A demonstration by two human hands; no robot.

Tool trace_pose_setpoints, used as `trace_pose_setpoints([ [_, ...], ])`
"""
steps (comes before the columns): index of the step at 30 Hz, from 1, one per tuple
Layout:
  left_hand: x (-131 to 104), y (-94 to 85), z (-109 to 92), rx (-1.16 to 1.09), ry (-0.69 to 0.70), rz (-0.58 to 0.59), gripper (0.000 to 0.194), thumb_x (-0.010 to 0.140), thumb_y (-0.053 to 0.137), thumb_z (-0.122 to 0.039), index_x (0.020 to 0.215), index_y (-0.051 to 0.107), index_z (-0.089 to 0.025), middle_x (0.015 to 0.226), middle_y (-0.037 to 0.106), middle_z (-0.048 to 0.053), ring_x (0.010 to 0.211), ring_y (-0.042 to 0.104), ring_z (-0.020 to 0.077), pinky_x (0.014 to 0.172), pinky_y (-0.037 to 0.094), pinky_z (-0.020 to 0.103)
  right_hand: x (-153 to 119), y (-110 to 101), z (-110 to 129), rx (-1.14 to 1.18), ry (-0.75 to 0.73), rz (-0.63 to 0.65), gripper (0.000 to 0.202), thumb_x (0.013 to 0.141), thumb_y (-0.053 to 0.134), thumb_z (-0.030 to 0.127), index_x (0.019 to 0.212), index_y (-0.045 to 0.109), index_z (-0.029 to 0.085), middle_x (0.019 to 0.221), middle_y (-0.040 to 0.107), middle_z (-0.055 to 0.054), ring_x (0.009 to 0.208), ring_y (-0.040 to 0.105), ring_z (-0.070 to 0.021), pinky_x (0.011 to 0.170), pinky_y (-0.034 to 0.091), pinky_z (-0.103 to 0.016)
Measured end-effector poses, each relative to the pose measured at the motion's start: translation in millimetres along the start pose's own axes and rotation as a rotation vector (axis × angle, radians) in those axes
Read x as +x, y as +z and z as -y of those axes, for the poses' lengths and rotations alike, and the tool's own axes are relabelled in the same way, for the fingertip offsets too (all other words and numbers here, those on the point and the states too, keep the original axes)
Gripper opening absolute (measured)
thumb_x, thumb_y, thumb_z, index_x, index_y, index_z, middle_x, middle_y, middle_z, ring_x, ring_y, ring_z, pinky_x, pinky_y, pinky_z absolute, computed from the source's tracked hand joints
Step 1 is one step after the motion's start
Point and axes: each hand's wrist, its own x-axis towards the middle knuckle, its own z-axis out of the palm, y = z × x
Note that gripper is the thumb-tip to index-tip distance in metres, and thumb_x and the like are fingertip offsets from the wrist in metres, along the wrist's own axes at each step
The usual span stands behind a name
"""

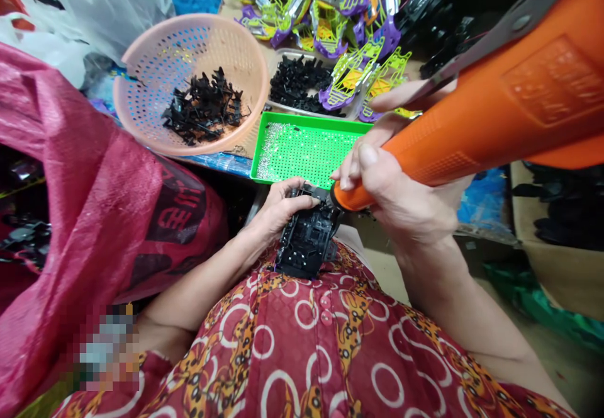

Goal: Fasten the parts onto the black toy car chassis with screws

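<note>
My left hand is closed on a black plastic chassis, thumb over its upper end, its lower end against my patterned shirt. In my right hand is an orange electric screwdriver, gripped near its front end. The tool's tip meets the chassis at its upper right; the bit itself is hidden. Just beyond both hands lies a green perforated tray with many small screws heaped along its left side.
A peach colander holds black plastic parts. Behind the tray stands a clear container of small black pieces. Yellow-green and purple toy shells are piled at the back. A pink sack bulges at left; a cardboard box stands right.
</note>
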Motion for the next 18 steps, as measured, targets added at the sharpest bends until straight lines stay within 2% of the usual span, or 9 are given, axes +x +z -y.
trace_pose_setpoints([
  [2,0.2,0.3,-0.1,-0.001,0.007,-0.002,0.025,0.053,0.078,-0.027,0.072,0.064,-0.017,0.06,0.063,-0.003,0.054,0.058,0.0127,0.057,0.047,0.026,-1.5,2.1,-0.2,-0.008,0.002,0.001,0.02,0.082,0.072,0.037,0.079,0.054,0.029,0.068,0.049,0.004,0.055,0.053,-0.0148,0.061,0.057,-0.038],
  [6,0.6,1.3,-0.5,-0.001,0.018,-0.007,0.025,0.051,0.078,-0.027,0.07,0.065,-0.017,0.059,0.062,-0.004,0.054,0.056,0.0122,0.056,0.045,0.025,-3.1,3.5,-2.3,-0.021,-0.009,0.012,0.022,0.082,0.071,0.039,0.075,0.052,0.028,0.067,0.049,0.003,0.055,0.053,-0.0147,0.061,0.058,-0.037],
  [12,-0.1,2.8,-1.1,-0.001,0.016,-0.009,0.024,0.052,0.077,-0.027,0.07,0.064,-0.017,0.059,0.062,-0.004,0.055,0.056,0.0128,0.059,0.046,0.026,-2.6,2.4,-3.6,-0.014,-0.045,0.003,0.018,0.081,0.07,0.038,0.092,0.058,0.031,0.063,0.051,0.006,0.051,0.055,-0.015,0.065,0.061,-0.038],
  [15,-0.5,2.6,-0.6,0.014,0.029,-0.004,0.023,0.052,0.077,-0.027,0.069,0.064,-0.018,0.059,0.061,-0.004,0.056,0.056,0.0128,0.06,0.045,0.026,-2.6,2.1,-3.8,-0.015,-0.062,0.007,0.026,0.082,0.067,0.033,0.107,0.059,0.033,0.063,0.051,0.008,0.049,0.056,-0.0148,0.066,0.061,-0.038],
  [18,0.0,1.3,2.3,0.027,0.06,0.001,0.023,0.054,0.078,-0.028,0.069,0.064,-0.018,0.061,0.061,-0.004,0.057,0.055,0.0124,0.06,0.044,0.026,-2.6,1.3,-3.6,-0.033,-0.084,0.035,0.026,0.083,0.065,0.03,0.107,0.057,0.033,0.062,0.051,0.009,0.048,0.056,-0.0143,0.068,0.062,-0.039],
])
